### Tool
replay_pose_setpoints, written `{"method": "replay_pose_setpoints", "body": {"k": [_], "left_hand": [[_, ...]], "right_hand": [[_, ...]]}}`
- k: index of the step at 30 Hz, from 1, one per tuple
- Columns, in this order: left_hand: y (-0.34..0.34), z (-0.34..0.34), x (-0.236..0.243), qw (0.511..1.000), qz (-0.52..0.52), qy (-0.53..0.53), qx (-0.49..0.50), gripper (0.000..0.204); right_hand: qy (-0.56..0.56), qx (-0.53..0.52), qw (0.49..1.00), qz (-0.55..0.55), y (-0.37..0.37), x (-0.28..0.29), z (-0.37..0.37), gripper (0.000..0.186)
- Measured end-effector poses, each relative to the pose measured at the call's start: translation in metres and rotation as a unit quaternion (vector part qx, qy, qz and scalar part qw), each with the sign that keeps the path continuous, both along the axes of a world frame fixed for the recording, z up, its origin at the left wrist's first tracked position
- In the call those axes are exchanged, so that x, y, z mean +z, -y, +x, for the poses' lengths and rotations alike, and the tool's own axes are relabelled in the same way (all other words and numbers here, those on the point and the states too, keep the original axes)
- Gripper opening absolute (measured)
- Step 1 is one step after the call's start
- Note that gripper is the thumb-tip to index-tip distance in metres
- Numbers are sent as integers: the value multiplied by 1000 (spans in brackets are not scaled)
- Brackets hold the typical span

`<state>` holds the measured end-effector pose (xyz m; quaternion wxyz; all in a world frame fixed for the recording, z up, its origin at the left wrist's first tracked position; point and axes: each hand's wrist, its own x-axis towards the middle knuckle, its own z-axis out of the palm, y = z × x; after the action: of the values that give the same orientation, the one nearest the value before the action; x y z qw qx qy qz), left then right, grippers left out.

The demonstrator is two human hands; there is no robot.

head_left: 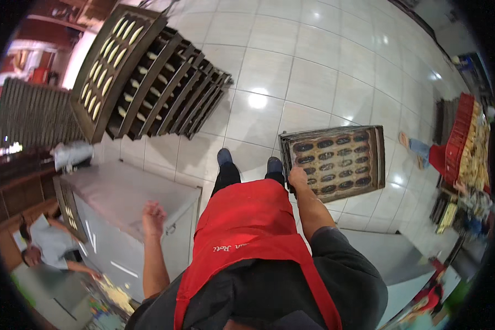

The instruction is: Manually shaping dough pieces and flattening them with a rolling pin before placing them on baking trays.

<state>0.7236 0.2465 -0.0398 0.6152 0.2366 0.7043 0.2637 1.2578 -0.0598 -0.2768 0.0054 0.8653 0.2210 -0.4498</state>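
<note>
My right hand (298, 179) is closed at the left edge of a dark rectangular baking tray (378, 159), its fingers partly hidden there. The tray has rows of dark oval marks or hollows and lies on top of a low stack to my right. My left hand (154, 218) is raised on the left, above or beside a grey metal-topped table (132, 190). Its fingers are blurred, and I see nothing in it.
At the upper left stands a tall rack of trays (165, 82) bearing long pale dough pieces. A person (49, 242) works at the lower left. On the far right, another person stands by a red crate (461, 137) of bread-like goods. The floor (258, 60) is pale tile.
</note>
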Motion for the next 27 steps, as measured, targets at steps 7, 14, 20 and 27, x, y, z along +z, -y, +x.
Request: {"method": "replay_pose_setpoints", "body": {"k": [7, 14, 20, 27], "left_hand": [[162, 44, -20, 985, -98, -111, -87, 59], [228, 38, -44, 992, -78, -54, -85, 59], [305, 7, -67, 997, -45, -8, -62, 55], [455, -99, -56, 997, -19, -37, 61, 49]], "right_hand": [[24, 97, 988, 115, 30, 70, 27, 28], [166, -170, 956, 173, 177, 381, 218, 48], [473, -233, 840, 126, 116, 498, 182, 87], [423, 111, 758, 484, 22, 553, -27, 65]]}}
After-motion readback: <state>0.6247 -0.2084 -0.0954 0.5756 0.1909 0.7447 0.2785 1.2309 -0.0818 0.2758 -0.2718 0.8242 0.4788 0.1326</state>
